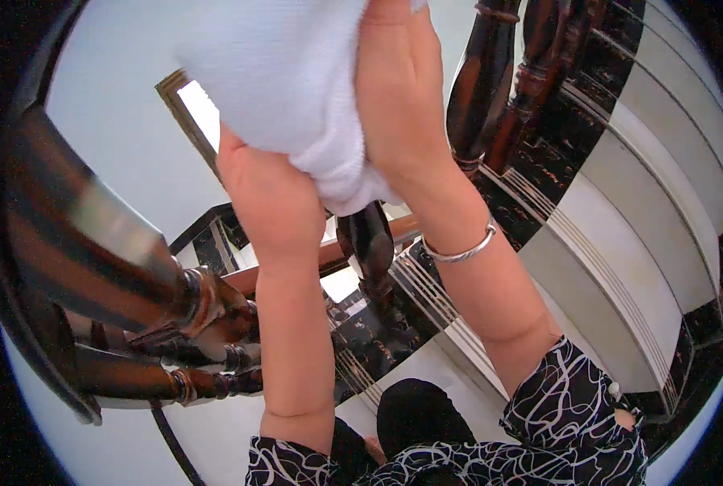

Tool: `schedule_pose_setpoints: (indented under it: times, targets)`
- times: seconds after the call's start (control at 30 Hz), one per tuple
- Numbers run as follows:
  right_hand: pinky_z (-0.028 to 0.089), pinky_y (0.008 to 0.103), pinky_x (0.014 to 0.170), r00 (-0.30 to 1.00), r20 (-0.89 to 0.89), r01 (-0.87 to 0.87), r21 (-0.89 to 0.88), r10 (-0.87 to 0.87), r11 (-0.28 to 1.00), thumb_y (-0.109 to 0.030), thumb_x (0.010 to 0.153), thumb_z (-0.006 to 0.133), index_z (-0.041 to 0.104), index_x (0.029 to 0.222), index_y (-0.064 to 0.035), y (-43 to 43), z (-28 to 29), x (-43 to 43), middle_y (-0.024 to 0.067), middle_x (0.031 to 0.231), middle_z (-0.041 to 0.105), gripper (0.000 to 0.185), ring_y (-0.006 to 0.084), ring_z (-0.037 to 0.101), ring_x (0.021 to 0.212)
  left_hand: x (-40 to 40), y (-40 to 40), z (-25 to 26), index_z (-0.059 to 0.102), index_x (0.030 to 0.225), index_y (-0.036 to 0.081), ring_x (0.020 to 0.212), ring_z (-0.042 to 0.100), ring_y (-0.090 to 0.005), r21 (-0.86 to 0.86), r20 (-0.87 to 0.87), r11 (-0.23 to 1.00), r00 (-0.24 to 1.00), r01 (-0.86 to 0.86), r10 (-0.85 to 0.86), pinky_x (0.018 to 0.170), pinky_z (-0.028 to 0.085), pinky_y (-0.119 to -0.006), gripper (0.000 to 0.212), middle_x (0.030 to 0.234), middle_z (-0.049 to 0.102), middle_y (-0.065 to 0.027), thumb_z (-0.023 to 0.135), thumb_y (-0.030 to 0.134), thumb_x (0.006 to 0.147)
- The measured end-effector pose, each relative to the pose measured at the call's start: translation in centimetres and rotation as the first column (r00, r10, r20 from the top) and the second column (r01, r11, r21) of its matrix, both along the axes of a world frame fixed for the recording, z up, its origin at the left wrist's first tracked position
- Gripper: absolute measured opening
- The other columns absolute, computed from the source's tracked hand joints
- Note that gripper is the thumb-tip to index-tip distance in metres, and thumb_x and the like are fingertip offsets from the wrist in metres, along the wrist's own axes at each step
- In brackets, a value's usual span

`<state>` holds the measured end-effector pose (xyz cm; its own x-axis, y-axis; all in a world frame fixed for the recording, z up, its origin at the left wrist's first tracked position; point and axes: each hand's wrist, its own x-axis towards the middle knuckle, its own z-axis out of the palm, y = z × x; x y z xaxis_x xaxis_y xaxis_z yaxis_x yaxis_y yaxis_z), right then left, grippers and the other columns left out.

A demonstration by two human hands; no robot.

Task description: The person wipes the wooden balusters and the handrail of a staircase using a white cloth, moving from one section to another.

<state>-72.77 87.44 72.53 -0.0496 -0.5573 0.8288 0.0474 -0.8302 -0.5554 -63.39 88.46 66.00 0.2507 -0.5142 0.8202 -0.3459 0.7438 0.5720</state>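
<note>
A white towel (288, 79) is bunched between my two hands at the top of the view. My left hand (276, 200) grips its lower left side, with the fingers hidden behind the fabric. Along the towel's right side, my right hand (401, 91) holds it too; the fingertips run out past the top edge. A silver bangle (466, 254) circles my right wrist. Just below the towel's gathered end shows a dark turned-wood baluster (367, 240). Whether the towel touches this baluster cannot be told.
White stair steps (628, 255) with black marbled borders (543, 158) curve down the right side. Glossy dark wooden balusters (480, 91) stand at the upper right. A large wooden baluster (112, 243) and a curved dark rail (18, 255) fill the left. A brown frame (170, 91) is behind the towel.
</note>
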Motion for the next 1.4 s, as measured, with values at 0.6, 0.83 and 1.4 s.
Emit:
schedule_pose_setpoints:
  times: [0.6, 0.83, 1.4]
  targets:
    - [0.036, 0.0392, 0.067, 0.880, 0.080, 0.475, -0.197, -0.469, 0.858, -0.025, 0.080, 0.048, 0.040, 0.091, 0.0039, 0.9, -0.3, 4.6, 0.0188, 0.082, 0.046, 0.032, 0.0333, 0.045, 0.076, 1.8, 1.1, 0.7, 0.042, 0.111, -0.003, 0.096, 0.050, -0.0234, -0.052, -0.502, 0.966, 0.829, 0.254, -0.245, 0.085, 0.040, -0.033, 0.041, 0.109, 0.049, -0.0127, 0.055, 0.012, 0.075]
    - [0.035, 0.0421, 0.069, 0.919, 0.050, 0.391, -0.004, -0.390, 0.920, -0.026, 0.079, 0.050, 0.040, 0.092, 0.0040, 0.4, -3.7, 2.2, 0.0187, 0.082, 0.044, 0.034, 0.0338, 0.043, 0.077, -0.7, 1.9, -0.8, 0.044, 0.111, -0.003, 0.098, 0.049, -0.0213, 0.051, -0.658, 0.925, 0.710, 0.376, -0.252, 0.086, 0.038, -0.031, 0.035, 0.109, 0.050, -0.0108, 0.048, 0.012, 0.081]
    - [0.039, 0.0322, 0.073, 0.941, -0.031, 0.329, 0.332, -0.338, 0.884, -0.027, 0.089, 0.035, 0.046, 0.096, 0.0048, 3.4, -3.5, -1.1, 0.0178, 0.091, 0.053, 0.034, 0.0239, 0.051, 0.082, 0.4, 4.9, 2.4, 0.048, 0.105, 0.003, 0.080, 0.054, -0.0124, 0.179, -0.705, 0.983, 0.702, 0.043, 0.098, 0.068, 0.043, -0.025, 0.025, 0.092, 0.054, -0.0071, 0.041, 0.019, 0.087]
